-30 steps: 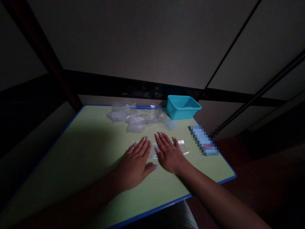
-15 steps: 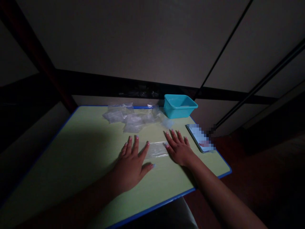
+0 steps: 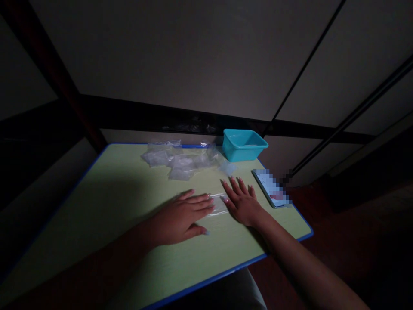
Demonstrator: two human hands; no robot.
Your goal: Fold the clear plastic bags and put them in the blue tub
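Observation:
A clear plastic bag lies flat on the light green table, partly hidden under both hands. My left hand rests open across its left part, fingers stretched out and pointing right. At the bag's right end lies my right hand, palm down with the fingers spread and the thumb on the plastic. Neither hand grips anything. Beyond the hands, several clear plastic bags form a loose, overlapping heap near the table's far edge.
A turquoise plastic basket stands at the far right corner. Along the right edge lies a phone with a lit, blurred screen. The table has a blue rim, and a panelled wall rises behind it.
My left hand has turned so its fingers point right instead of away, and it now covers the left part of the flat bag. My right hand stays in place.

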